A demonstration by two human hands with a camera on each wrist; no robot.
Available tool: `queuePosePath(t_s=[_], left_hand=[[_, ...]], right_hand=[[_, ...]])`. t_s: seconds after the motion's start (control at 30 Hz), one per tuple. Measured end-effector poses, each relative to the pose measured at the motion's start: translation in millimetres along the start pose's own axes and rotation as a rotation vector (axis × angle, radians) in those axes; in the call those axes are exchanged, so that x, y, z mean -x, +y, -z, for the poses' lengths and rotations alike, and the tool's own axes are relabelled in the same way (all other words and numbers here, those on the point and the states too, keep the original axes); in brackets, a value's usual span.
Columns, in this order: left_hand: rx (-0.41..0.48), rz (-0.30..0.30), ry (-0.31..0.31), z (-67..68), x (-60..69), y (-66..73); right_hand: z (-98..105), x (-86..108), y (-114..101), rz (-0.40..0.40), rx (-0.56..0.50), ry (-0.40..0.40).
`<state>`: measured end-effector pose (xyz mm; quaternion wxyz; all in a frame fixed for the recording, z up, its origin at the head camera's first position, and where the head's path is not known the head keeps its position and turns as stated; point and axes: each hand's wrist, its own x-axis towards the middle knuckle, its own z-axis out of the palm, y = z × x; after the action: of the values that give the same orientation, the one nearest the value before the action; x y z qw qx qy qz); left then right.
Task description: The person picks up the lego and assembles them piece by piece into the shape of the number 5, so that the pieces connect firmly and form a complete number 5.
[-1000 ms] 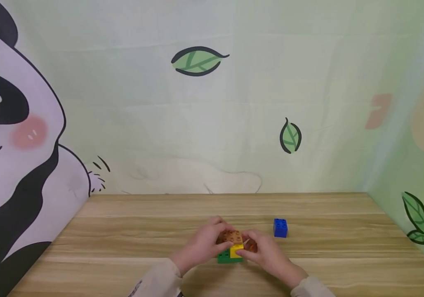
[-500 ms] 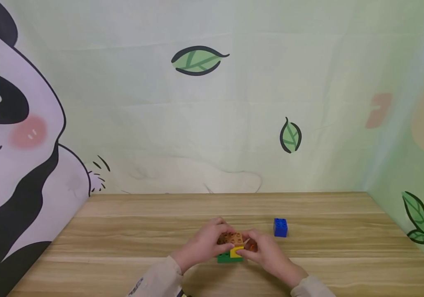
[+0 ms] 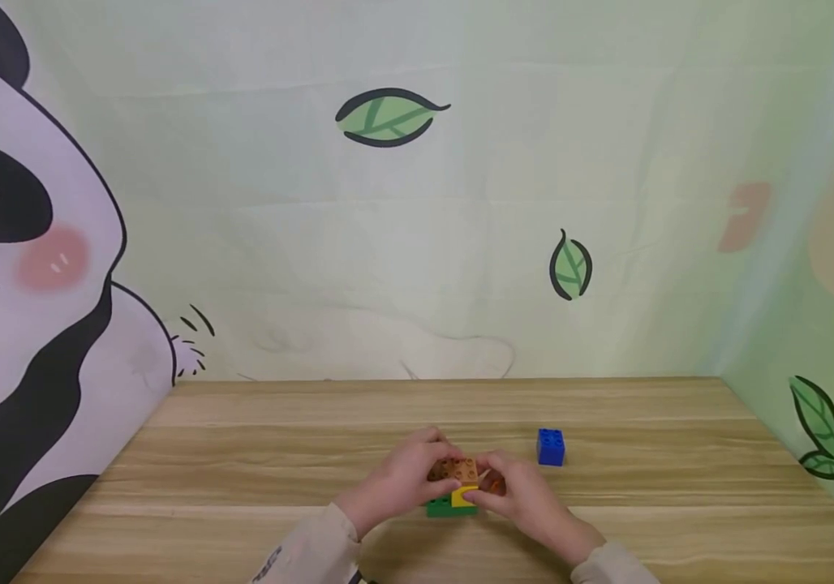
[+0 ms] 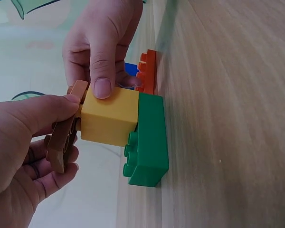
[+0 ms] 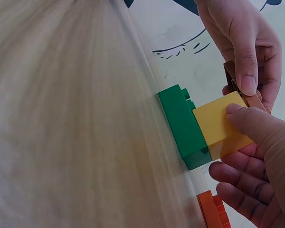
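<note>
My left hand [image 3: 404, 478] pinches a flat brown brick [image 4: 61, 140] between thumb and fingers. This brown piece lies across the top of a yellow block [image 4: 109, 116], overhanging to the left and slightly tilted; a few yellow studs show at its edge. With thumb and fingers my right hand [image 3: 522, 496] grips the yellow block by its sides. Below, a longer green brick [image 4: 151, 142] stands on the table, the yellow block on its right end and bare studs on its left. In the right wrist view the left thumb [image 5: 248, 85] presses on the brown brick.
An orange studded brick [image 4: 150, 71] lies on the wooden table [image 3: 278, 454] just beyond the green one, mostly behind my right hand in the head view. Farther back to the right stands a blue block [image 3: 551, 448]. A printed cloth wall [image 3: 461, 243] rises behind the table.
The brown brick has sunk slightly toward me, covering a little more of the yellow block. Both hands stay almost in place.
</note>
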<state>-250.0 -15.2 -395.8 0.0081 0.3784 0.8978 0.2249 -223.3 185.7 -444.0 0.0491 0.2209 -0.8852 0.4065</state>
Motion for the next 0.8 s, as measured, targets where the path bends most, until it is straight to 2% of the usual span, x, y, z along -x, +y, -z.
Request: queuePosePath(t_s=[0.27, 0.63, 0.8], left_hand=[[-0.036, 0.007, 0.003, -0.6, 0.4, 1.4], [-0.008, 0.01, 0.052, -5.2, 2.7, -0.2], [0.022, 0.034, 0.07, -8.8, 4.8, -1.8]], right_hand=[[-0.3, 0.1, -0.6, 0.002, -0.002, -0.001], [-1.3, -0.1, 0.2, 0.019, 0.016, 0.015], [-2.7, 0.6, 0.3, 0.022, 0.006, 0.013]])
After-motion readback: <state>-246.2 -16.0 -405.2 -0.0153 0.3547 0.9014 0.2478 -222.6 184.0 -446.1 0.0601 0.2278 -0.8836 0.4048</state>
